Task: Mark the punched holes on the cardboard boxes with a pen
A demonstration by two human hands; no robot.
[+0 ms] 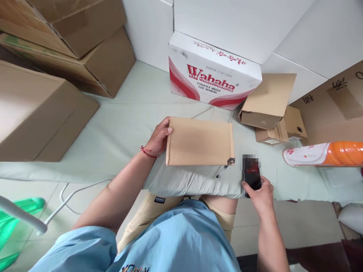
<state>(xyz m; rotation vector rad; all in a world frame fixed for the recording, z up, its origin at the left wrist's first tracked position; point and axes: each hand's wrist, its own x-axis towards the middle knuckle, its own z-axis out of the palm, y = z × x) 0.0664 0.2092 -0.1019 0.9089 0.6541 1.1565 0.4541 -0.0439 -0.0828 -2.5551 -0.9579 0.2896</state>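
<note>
A flat brown cardboard box point(200, 141) lies in front of me on the pale green cloth. My left hand point(161, 138) grips its left edge, with the thumb on top and the fingers around the side. A dark round mark shows at the box's near right corner. Just below that corner a pen point(222, 172) lies partly under the box. To the right, my right hand point(261, 192) is closed around the lower end of a black phone point(252, 177). The phone's upper part is blurred out.
A white and red water carton point(212, 71) stands against the wall. Small brown boxes point(266, 98) are stacked beside it. An orange-and-white bottle point(323, 153) lies at right. Large cartons point(36, 113) line the left. The cloth-covered table's point(121, 121) front edge is at my waist.
</note>
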